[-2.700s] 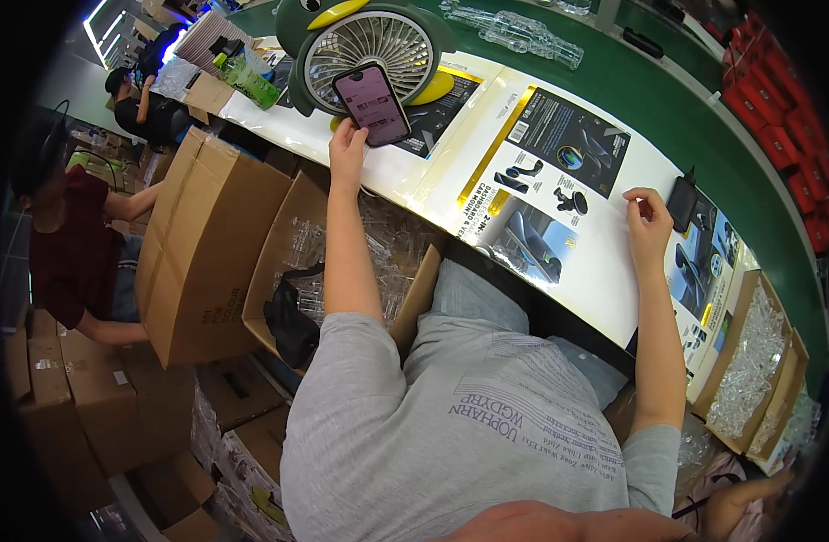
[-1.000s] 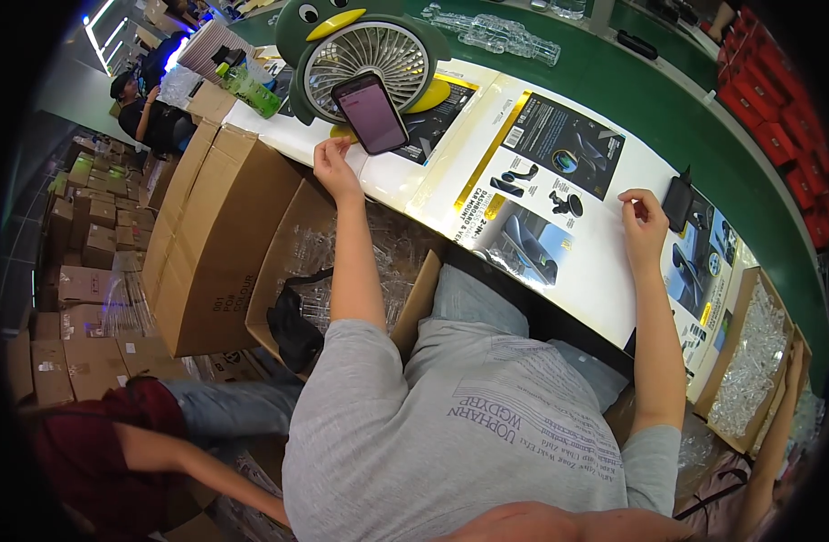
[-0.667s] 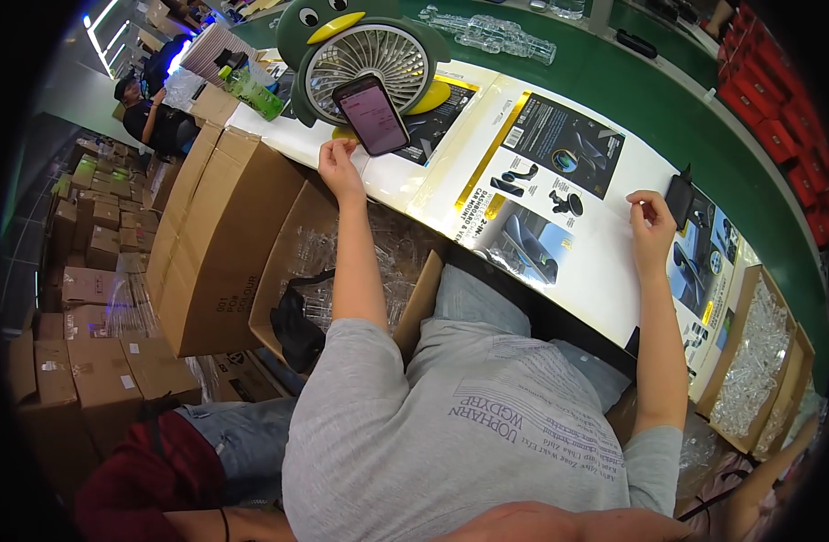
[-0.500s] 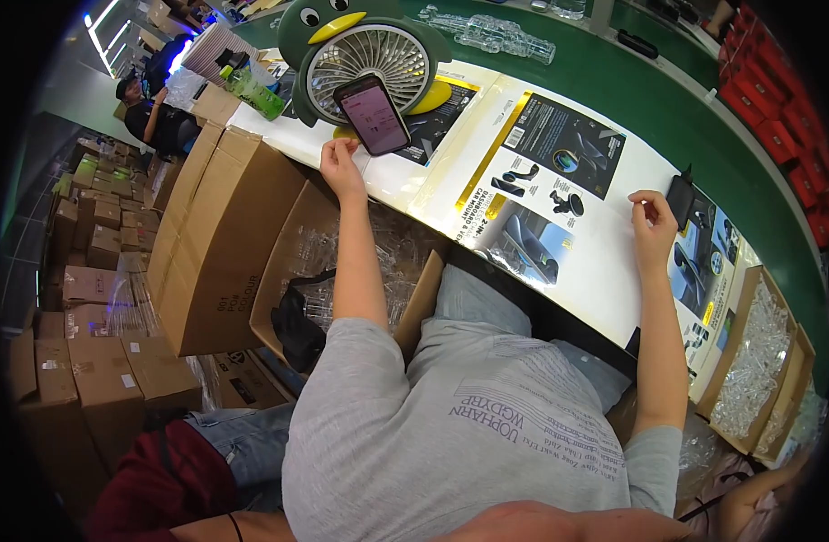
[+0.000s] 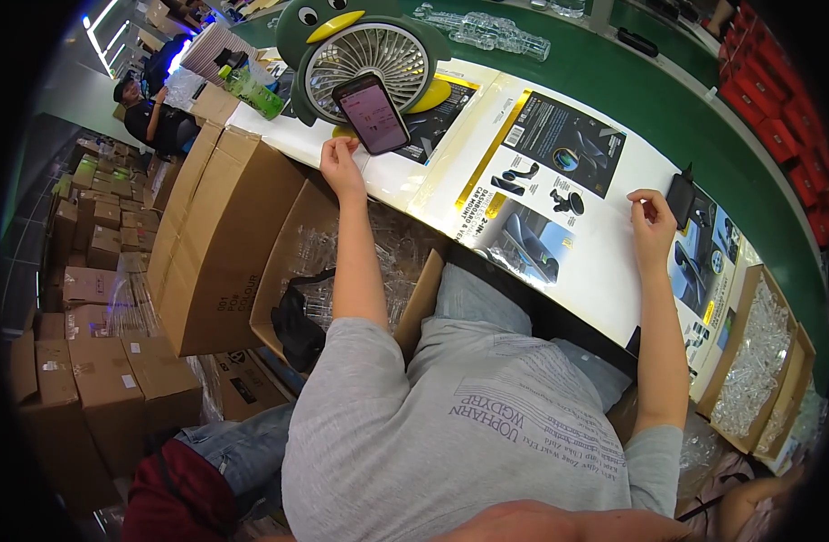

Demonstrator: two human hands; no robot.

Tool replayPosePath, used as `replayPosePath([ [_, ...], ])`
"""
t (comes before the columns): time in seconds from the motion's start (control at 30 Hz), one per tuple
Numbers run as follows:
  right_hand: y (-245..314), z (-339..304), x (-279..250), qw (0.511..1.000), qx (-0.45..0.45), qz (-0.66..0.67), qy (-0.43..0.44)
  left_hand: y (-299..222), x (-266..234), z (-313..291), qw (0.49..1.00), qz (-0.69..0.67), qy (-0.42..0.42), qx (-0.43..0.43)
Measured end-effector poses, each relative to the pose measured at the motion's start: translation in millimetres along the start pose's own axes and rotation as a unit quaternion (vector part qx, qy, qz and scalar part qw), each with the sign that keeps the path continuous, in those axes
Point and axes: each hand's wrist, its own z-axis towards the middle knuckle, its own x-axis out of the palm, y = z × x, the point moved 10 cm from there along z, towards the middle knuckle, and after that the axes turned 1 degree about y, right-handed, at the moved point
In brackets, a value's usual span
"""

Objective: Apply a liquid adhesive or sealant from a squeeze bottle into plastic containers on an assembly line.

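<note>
My left hand [image 5: 340, 169] rests at the table's near edge, fingers curled in loosely, with nothing visible in them. Just beside it a smartphone [image 5: 371, 114] with a lit pinkish screen leans against a green penguin-shaped fan [image 5: 369, 65]. My right hand [image 5: 653, 224] lies on the right part of the table, its fingers bent inward and nothing showing in them. Close to its right is a small black object [image 5: 680, 196], whose kind I cannot make out. Between my hands spreads a printed sheet [image 5: 532, 194] with pictures of car phone mounts.
An open carton of clear plastic parts [image 5: 378, 271] stands below my left forearm. Another box of clear parts [image 5: 753, 361] sits at the right. A green bottle [image 5: 252, 93], clear plastic pieces [image 5: 491, 34] and red bins [image 5: 776, 117] lie farther off. Stacked cartons [image 5: 107, 379] fill the left.
My hands stay where they were. At the lower left, the person in maroon has shifted, and their forearm no longer shows as it did. The view has moved very slightly.
</note>
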Motion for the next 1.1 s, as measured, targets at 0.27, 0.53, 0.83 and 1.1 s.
replayPosePath([
  [0.27, -0.1, -0.5, 0.9, 1.0, 0.002, 0.004, -0.001, 1.7, -1.3, 1.0, 1.0, 0.006, 0.0, 0.0],
  [0.53, 0.5, -0.4, 0.5, 1.0, 0.008, 0.002, -0.001, 1.5, -0.1, 0.5, 1.0, -0.01, 0.0, -0.001],
  [0.83, 3.1, -0.2, 4.1, 1.0, 0.012, 0.0, 0.003, -1.1, -20.6, 1.6, 0.994, -0.097, -0.055, -0.005],
  [1.1, -3.2, -1.0, -0.5, 1.0, 0.009, 0.011, -0.002, 26.1, -110.5, -43.7, 0.949, -0.173, -0.236, -0.116],
])
